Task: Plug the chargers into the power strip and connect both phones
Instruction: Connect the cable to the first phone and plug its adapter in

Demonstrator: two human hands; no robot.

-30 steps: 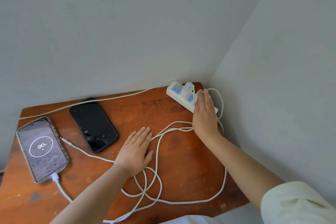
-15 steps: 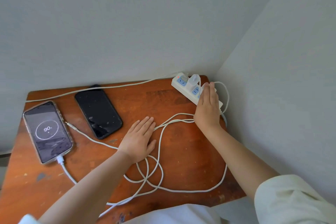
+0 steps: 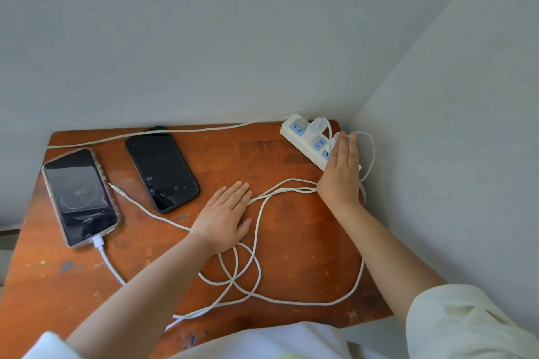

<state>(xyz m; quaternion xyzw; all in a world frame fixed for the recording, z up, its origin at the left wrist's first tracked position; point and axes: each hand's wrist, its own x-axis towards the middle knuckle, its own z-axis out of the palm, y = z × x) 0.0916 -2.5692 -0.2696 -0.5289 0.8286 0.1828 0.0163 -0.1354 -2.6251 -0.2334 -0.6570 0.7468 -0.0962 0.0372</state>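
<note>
Dimming now on the left: clear-cased phone [image 3: 81, 197], plugged into white cable [image 3: 112, 265], its 90 charge dial of a second ago faded. Beside it, black phone [image 3: 162, 171] unconnected, loose cable tip [image 3: 116, 188] just short. Left hand [image 3: 224, 220] flat, fingers released. Right hand [image 3: 339, 169] flat over second white charger on white power strip [image 3: 303, 140], apparently seating it; grip unclear.
</note>
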